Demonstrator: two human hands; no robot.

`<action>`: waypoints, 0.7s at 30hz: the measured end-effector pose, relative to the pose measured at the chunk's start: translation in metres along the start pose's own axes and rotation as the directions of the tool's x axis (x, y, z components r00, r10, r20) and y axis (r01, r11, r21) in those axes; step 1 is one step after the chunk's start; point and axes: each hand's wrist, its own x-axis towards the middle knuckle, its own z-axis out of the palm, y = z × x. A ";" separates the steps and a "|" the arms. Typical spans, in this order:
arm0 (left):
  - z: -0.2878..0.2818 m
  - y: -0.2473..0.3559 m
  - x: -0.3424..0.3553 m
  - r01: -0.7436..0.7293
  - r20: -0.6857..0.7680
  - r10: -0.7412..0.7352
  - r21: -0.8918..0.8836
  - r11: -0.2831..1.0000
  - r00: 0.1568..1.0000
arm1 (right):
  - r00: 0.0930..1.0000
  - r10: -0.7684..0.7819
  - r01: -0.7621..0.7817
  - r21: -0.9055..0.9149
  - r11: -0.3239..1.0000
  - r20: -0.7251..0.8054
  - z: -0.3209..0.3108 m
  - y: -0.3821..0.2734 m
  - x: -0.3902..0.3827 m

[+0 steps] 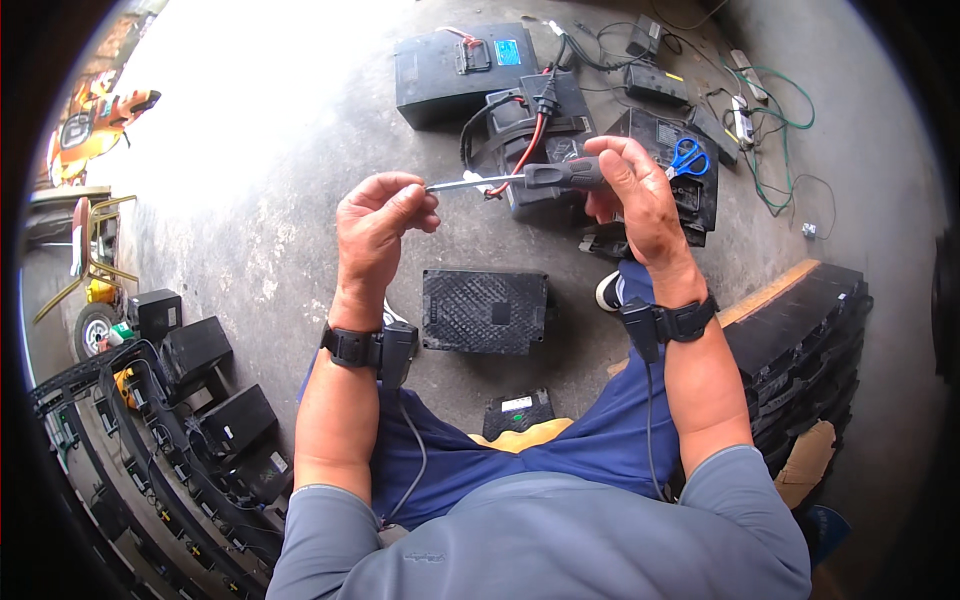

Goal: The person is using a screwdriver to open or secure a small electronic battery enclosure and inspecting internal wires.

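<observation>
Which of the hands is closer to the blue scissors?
The right. The right hand, holding the handle end of the screwdriver, appears just left of the scissors; the left hand, pinching the tip, is much farther left.

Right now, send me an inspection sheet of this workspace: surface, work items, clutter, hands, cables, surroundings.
Surface: grey concrete floor, pale patches showing.
Work items: dark-handled screwdriver, held roughly level; black textured case on the floor, touched by neither hand.
Clutter: blue-handled scissors lying on a black unit at upper right.
Hands: left hand pinches the screwdriver's shaft end; right hand holds its handle.
Cables: red lead by the black boxes ahead; green cable looping on the floor, upper right.
Surroundings: stacked black cases at right; more black boxes at lower left.
</observation>
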 end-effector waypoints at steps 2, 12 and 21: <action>0.001 0.000 0.000 -0.004 -0.002 0.004 -0.001 1.000 1.000 | 0.985 -0.132 0.146 0.138 0.980 -0.109 0.009 0.000 -0.001; 0.003 0.000 -0.001 0.012 0.013 -0.012 -0.004 1.000 1.000 | 0.996 -0.032 0.036 0.045 0.998 -0.084 0.009 -0.008 -0.005; 0.002 0.002 -0.001 0.015 0.002 -0.015 0.018 1.000 1.000 | 1.000 -0.020 0.021 0.052 0.998 -0.018 0.001 -0.002 -0.001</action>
